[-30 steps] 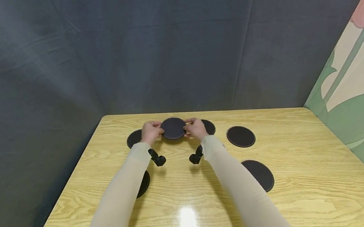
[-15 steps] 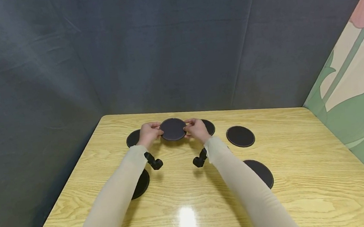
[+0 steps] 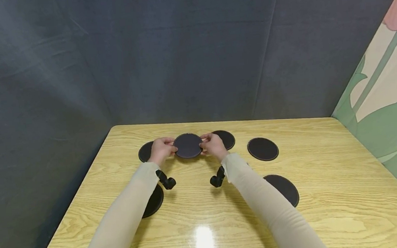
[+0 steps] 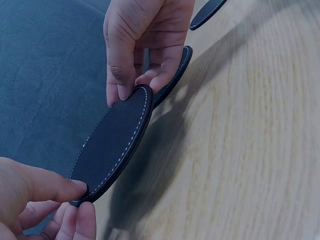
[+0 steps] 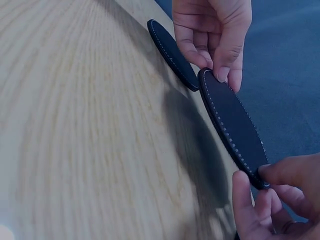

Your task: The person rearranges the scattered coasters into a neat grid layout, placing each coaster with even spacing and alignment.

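Observation:
A round black coaster (image 3: 188, 145) with light stitching round its rim is held above the table by both hands. My left hand (image 3: 162, 149) pinches its left edge, thumb on top and fingers beneath. On the opposite edge my right hand (image 3: 213, 145) grips it the same way. Both wrist views show the coaster (image 4: 112, 142) raised, its shadow cast on the wood below. Just behind my left hand lies another black coaster (image 3: 145, 151), partly covered by that hand. A further coaster (image 3: 224, 139) lies flat beside my right hand.
More black coasters lie on the wooden table (image 3: 199, 203): one to the right (image 3: 263, 149), one nearer me (image 3: 284, 189) partly under the right sleeve, one (image 3: 154, 202) partly behind the left sleeve. A dark curtain (image 3: 184, 53) hangs behind the table; a flower-patterned cloth (image 3: 393, 93) is at right.
The held coaster and both hands have come slightly toward me and a little left. Both hands keep their grip; the other coasters stay put.

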`<state>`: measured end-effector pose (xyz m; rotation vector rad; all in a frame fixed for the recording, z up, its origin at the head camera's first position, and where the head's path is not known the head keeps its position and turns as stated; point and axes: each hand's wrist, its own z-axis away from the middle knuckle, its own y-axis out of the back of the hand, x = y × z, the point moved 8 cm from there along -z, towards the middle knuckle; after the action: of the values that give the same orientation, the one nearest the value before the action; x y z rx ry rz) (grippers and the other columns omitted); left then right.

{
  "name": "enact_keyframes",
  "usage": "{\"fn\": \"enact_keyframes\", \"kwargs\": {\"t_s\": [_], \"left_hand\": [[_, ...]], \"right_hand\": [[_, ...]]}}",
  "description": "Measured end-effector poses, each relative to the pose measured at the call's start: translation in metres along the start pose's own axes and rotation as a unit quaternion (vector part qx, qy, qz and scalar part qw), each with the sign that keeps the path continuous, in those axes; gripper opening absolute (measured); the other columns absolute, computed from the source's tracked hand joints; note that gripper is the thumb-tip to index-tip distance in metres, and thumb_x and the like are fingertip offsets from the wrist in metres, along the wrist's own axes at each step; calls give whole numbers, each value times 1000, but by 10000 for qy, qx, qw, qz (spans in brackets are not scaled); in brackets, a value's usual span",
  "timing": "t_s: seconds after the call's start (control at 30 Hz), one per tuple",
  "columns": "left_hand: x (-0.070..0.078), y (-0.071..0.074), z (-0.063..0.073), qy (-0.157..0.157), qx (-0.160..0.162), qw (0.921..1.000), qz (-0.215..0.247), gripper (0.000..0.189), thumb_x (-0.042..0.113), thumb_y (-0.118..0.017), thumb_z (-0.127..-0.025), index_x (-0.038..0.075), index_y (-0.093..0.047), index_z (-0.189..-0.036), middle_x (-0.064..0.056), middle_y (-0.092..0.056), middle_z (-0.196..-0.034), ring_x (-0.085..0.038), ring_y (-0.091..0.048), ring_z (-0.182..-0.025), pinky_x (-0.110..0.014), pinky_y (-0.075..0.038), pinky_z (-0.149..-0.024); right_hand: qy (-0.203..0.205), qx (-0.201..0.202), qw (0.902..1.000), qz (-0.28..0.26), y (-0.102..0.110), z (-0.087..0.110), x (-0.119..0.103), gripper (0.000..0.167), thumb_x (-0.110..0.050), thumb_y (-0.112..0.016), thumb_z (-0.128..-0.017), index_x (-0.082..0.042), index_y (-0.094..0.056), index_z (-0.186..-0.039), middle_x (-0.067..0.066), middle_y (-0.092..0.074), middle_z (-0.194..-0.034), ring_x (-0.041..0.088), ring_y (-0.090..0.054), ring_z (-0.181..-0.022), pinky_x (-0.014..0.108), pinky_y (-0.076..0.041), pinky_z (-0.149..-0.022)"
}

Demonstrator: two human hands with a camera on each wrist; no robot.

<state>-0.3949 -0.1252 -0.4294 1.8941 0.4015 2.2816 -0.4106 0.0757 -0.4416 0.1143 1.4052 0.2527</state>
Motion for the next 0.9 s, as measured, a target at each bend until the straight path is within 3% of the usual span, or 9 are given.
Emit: {"fn": "enact_keyframes", "kwargs": {"t_s": [0.33,0.63,0.9], "left_hand": [[-11,-2,-2,109,-84,9999,-71,43,-8,-66,-84,0,-62,-126,-18,-61,-119,-16,-64,-79,-28,-58,-70],[-17,-4,-5,126,-109,9998,-129,43,-9,-67,-83,0,-62,-125,-19,-62,-123,-28,-67,-98,-30,-59,-72],[-19,-4,-6,149,-136,9993,-330,43,-8,-67,-85,1,-62,-126,-18,-61,-127,-30,-65,-106,-31,-59,-77]], "right_hand": [[-187,105,9995,223,-5,3,7,38,5,-62,-91,1,-58,-128,10,-53,-98,13,-58,-65,23,-58,-58],[-257,173,9991,297,-5,4,8,38,4,-62,-90,-1,-59,-128,9,-53,-98,13,-58,-69,24,-57,-58],[-433,197,9984,309,-8,0,13,35,2,-61,-91,-3,-61,-126,11,-59,-96,14,-54,-58,22,-55,-52]]}}
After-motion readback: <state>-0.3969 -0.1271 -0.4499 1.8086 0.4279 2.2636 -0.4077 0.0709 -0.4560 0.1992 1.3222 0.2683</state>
